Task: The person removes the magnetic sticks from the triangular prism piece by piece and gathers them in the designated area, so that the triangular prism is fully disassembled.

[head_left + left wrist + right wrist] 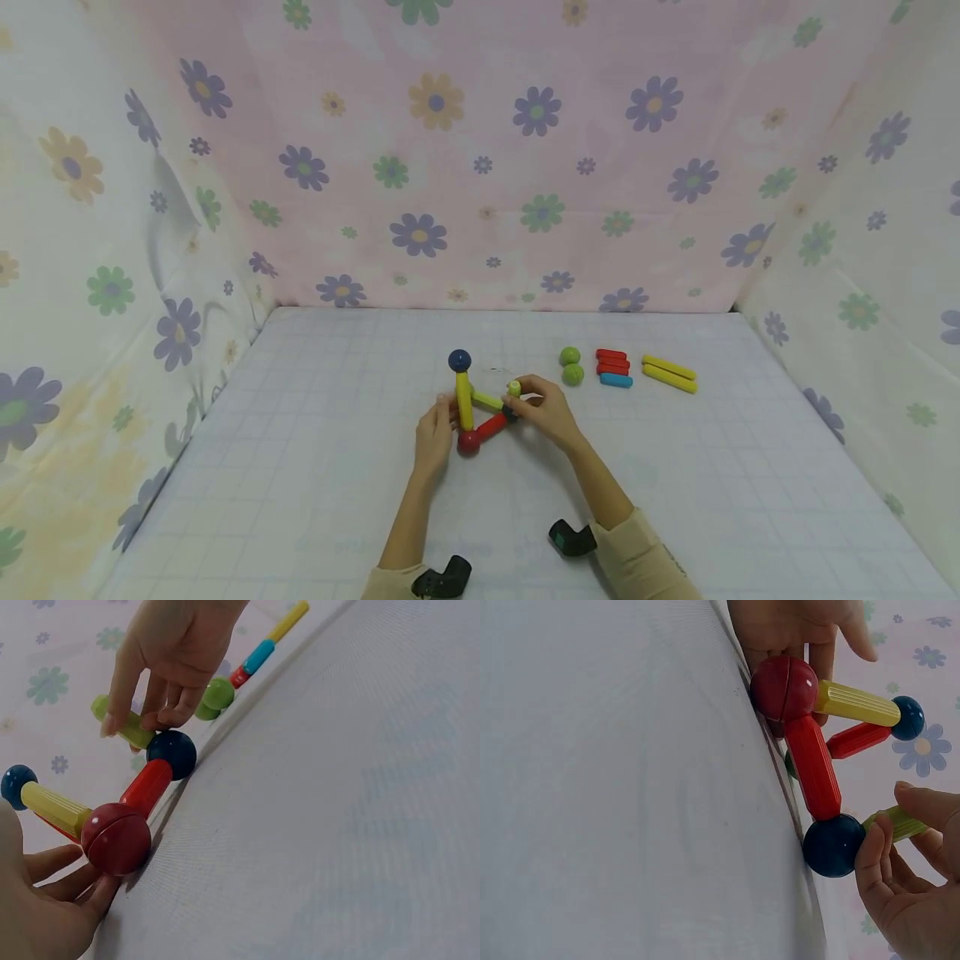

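Note:
A magnetic stick-and-ball frame stands on the table. From its red ball point(468, 442) a yellow stick point(464, 402) rises to a blue ball point(460, 360). A red stick point(492, 427) joins that red ball to a dark blue ball point(834, 845). My right hand point(551, 414) pinches a short light-green stick point(901, 823) set upright on the dark blue ball. Beside the red ball is my left hand point(433, 437), its fingers point(71, 881) loosely extended against the ball's side. Another red stick point(859, 740) slants down behind from the upper blue ball.
Right of the frame lie two green balls point(572, 374), several short red sticks point(612, 362), a blue stick point(617, 380) and two yellow sticks point(670, 378). Flowered cloth point(510, 208) walls the table point(315, 467) at the back and sides.

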### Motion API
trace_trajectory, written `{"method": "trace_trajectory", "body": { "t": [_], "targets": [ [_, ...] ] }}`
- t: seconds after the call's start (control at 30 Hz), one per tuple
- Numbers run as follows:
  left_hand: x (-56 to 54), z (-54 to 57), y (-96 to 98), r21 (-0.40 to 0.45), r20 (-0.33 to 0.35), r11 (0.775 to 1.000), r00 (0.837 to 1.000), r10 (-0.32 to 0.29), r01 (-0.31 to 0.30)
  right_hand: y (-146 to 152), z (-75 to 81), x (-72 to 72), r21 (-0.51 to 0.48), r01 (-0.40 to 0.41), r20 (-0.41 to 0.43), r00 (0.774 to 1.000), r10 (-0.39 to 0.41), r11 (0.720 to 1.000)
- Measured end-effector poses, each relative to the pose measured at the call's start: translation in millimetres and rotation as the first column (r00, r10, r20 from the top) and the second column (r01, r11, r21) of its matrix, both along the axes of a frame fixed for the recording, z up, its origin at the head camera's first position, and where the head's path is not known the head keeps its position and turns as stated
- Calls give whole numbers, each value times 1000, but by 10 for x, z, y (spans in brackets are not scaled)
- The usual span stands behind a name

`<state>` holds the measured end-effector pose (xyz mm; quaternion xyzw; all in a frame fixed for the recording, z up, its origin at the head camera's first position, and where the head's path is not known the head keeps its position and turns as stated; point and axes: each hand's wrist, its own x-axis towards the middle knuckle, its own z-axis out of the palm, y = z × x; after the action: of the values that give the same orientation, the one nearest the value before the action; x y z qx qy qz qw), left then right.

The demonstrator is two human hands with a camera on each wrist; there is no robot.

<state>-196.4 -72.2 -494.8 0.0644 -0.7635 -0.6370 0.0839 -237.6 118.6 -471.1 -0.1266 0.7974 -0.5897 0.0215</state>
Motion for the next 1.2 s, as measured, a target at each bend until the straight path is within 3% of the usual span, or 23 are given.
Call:
{"method": "trace_trajectory", "body": {
  "t": [0.1,0.27,0.4,0.53,0.67,0.83,0.97,1.1,1.2],
  "targets": [
    [7,-5,9,-74,-21,997,1000,13,-14,-19,16,10,-17,19,22,1000,-18,1000],
    [37,-18,9,-171,-33,984,998,-54,48,-45,115,67,-73,22,43,999,-19,997],
    [28,-24,14,-248,-33,967,997,-66,55,-70,227,134,-104,19,56,998,-13,994],
    [22,-6,14,-262,-55,965,998,-44,28,-54,150,100,-125,-8,62,998,16,992],
    [31,28,7,-235,-89,972,996,7,-28,0,3,22,-108,-14,68,997,22,994],
    [33,52,9,-214,-63,970,993,101,-112,52,-39,17,2,34,68,997,-35,999],
    [23,53,18,-260,-45,943,978,201,-206,89,-59,34,38,24,32,999,-25,999],
    [14,41,25,-286,-59,908,951,304,-307,85,-68,50,42,-1,-16,1000,1,999],
    [3,21,29,-278,-73,885,927,367,-373,58,-81,38,60,-15,4,1000,14,998]
  ]
}}
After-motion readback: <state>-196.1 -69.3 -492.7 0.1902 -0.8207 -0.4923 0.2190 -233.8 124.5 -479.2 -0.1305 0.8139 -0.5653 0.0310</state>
